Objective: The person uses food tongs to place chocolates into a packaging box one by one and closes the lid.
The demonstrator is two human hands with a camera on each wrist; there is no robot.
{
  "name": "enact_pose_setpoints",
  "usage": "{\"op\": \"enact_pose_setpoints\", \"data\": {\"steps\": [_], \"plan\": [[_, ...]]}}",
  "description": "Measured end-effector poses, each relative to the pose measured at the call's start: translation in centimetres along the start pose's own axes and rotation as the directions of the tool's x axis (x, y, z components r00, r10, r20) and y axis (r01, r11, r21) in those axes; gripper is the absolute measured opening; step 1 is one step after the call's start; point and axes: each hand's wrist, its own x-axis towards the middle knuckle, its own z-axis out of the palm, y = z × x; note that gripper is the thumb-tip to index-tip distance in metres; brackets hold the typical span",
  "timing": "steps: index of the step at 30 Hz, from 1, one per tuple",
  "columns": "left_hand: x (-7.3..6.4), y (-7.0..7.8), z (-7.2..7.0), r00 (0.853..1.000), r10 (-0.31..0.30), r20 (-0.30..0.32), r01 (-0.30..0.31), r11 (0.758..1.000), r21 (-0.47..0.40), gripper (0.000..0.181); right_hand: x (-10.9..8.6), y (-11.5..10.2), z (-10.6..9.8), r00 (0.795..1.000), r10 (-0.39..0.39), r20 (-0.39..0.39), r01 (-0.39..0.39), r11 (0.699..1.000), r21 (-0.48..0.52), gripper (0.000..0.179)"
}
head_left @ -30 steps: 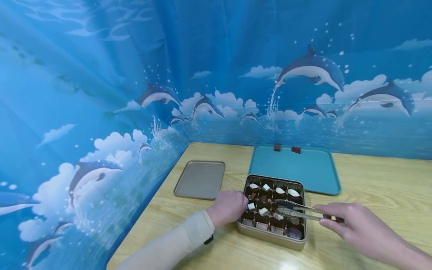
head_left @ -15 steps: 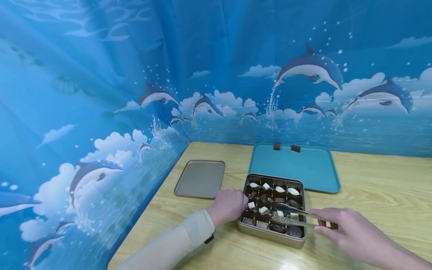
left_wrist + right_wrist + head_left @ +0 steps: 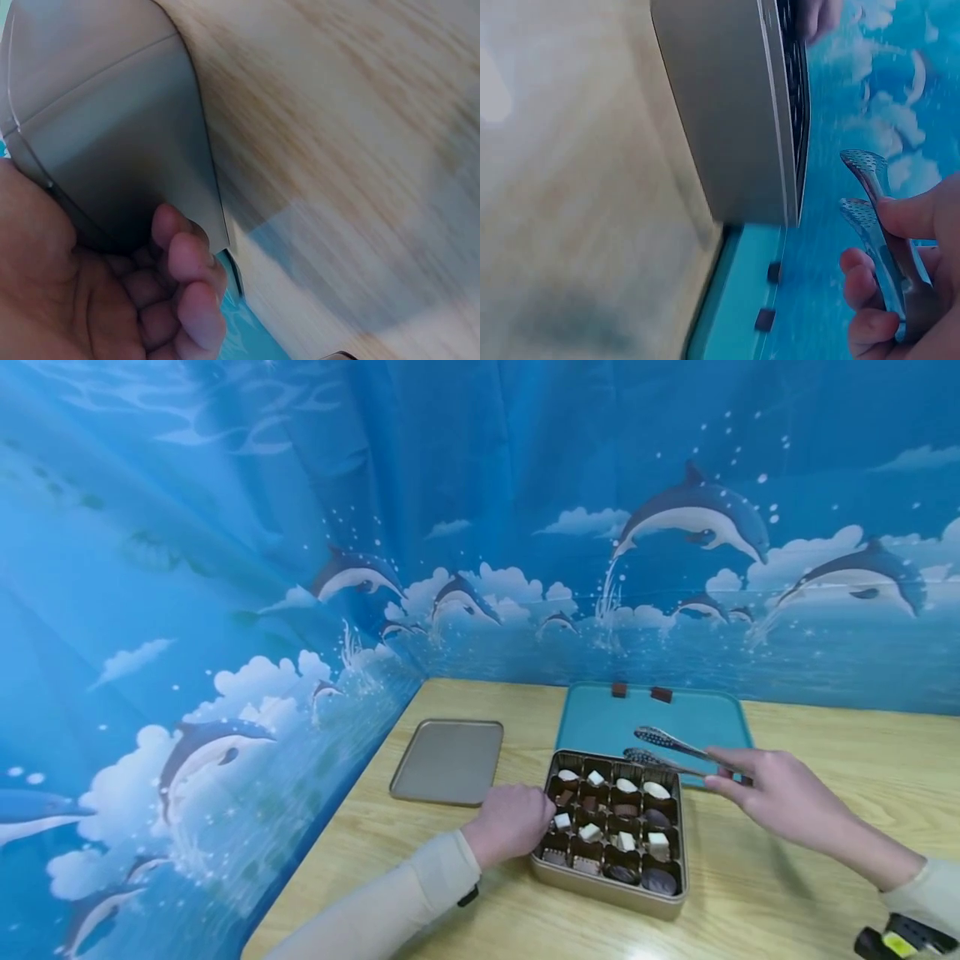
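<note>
A bronze tin (image 3: 607, 893) holds white and dark chocolates in a dark divided insert. My left hand (image 3: 516, 822) grips its left rim; the thumb is hidden in the head view, and in the left wrist view the fingers curl beside the tin's wall (image 3: 124, 127). My right hand (image 3: 787, 802) holds metal tongs (image 3: 663, 741) over the tin's back right corner and the teal tray. Their perforated tips stand apart with nothing between them. In the right wrist view, thumb and fingers wrap the tongs (image 3: 879, 244).
Behind the tin lies the teal tray (image 3: 592, 718), with two small brown pieces (image 3: 662, 694) at its far edge. A flat bronze lid (image 3: 450, 760) rests on the wooden table (image 3: 847, 752) at the left. A dolphin-printed curtain (image 3: 480, 518) closes off the back and left.
The tongs have lifted from the front right compartments and moved back, their tips wider apart. A dark round chocolate shows in the front row's third compartment. My left hand stays put.
</note>
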Motion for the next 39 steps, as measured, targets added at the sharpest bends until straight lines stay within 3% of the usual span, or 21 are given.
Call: {"op": "enact_pose_setpoints", "data": {"steps": [10,17,25,39], "plan": [[0.1,0.1,0.2,1.000,-0.007,0.027,0.008,1.000,-0.019,0.032,4.8,5.2,-0.5,0.994,0.101,0.035,-0.098,0.992,-0.078,0.063],[0.0,0.2,0.3,0.999,-0.009,0.032,0.009,1.000,-0.017,0.031,7.5,7.4,-0.3,0.983,0.176,0.049,-0.171,0.980,-0.098,0.063],[0.0,0.2,0.2,1.000,-0.013,0.023,0.014,1.000,-0.003,0.029,9.8,8.6,0.3,0.975,0.214,0.057,-0.208,0.973,-0.102,0.064],[0.0,0.1,0.5,1.000,-0.023,-0.010,0.023,1.000,-0.018,0.035,11.8,9.1,1.2,0.961,0.266,0.073,-0.254,0.957,-0.142,0.058]]}}
